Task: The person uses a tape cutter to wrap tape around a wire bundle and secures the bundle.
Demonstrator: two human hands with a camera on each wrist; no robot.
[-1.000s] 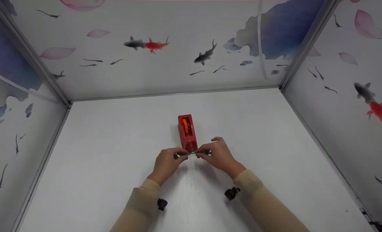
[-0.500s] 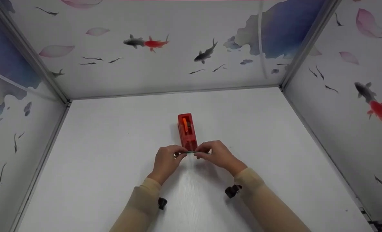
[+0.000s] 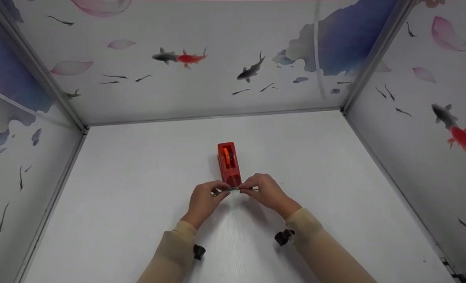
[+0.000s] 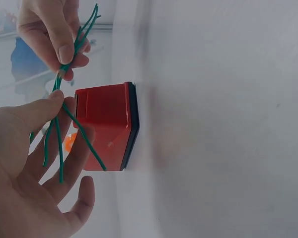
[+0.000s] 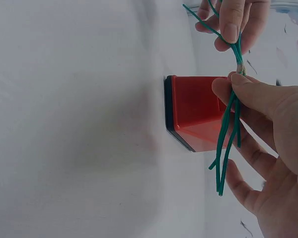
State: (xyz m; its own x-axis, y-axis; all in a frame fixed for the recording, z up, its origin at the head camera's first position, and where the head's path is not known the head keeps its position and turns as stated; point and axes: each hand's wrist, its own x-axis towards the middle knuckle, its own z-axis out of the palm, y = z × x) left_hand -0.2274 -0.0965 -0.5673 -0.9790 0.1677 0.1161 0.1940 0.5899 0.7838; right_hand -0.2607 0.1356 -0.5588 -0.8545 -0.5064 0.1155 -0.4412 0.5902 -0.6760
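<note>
A thin bundle of green wires (image 4: 60, 153) runs between my two hands, just in front of the red tape dispenser (image 3: 229, 173). My left hand (image 3: 204, 199) pinches one side of the bundle between thumb and index finger, its other fingers spread apart in the left wrist view. From the other side my right hand (image 3: 270, 193) pinches the wires with thumb and index finger. A short pale band (image 5: 240, 68) shows at mid-bundle between the two pinches. Loose wire ends fan out past both hands. The fingertips hide parts of the bundle.
The dispenser stands on the white tabletop (image 3: 138, 169) with an orange tape core (image 3: 227, 155) in it, its near end close to the fingertips. Printed panels with fish enclose the table at the back (image 3: 213, 90) and both sides.
A right-hand finger that stuck up a second ago has come down. Both hands still pinch the wires in nearly the same place. The dispenser stays where it was.
</note>
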